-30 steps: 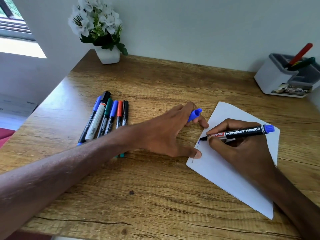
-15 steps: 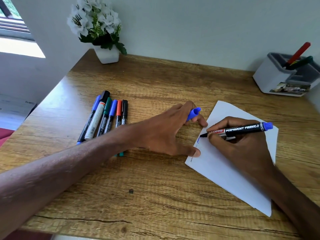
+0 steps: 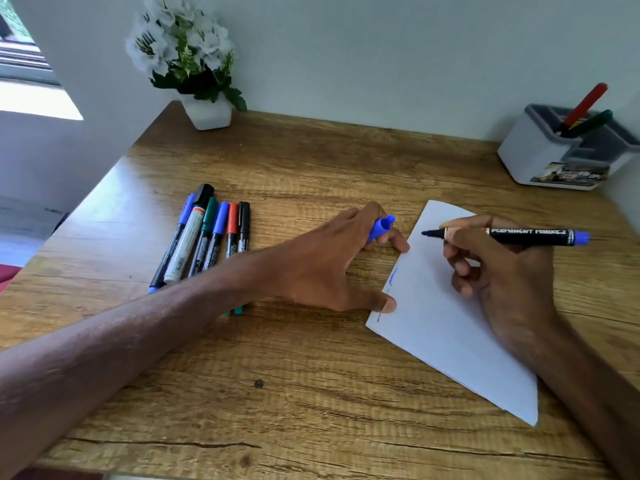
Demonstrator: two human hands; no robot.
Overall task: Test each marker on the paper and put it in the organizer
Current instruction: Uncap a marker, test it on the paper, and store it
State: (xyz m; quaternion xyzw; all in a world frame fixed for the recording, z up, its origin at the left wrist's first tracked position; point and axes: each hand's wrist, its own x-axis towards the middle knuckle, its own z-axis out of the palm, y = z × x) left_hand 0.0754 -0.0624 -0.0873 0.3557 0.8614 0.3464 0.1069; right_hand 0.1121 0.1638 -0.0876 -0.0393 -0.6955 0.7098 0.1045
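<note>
The left hand (image 3: 329,268) lay on the table (image 3: 311,393), its thumb pressing the edge of the paper (image 3: 443,341) and its fingers curled round a blue cap (image 3: 381,227). The right hand (image 3: 495,271) pinched a black marker (image 3: 519,233) over the paper, tip pointing left. White letters on it said "PERMANENT", and the next word was too blurry to read. The paper had a small blue scribble (image 3: 393,271) by its left edge. A white plant pot (image 3: 207,112) with flowers stood at the back left. The grey organizer (image 3: 533,157) stood at the back right, well apart from the hands, with a red marker (image 3: 585,103) and a green marker (image 3: 592,123) leaning inside. Its sticker was too blurry to read. A row of markers (image 3: 207,233) lay side by side, left of the left hand.
</note>
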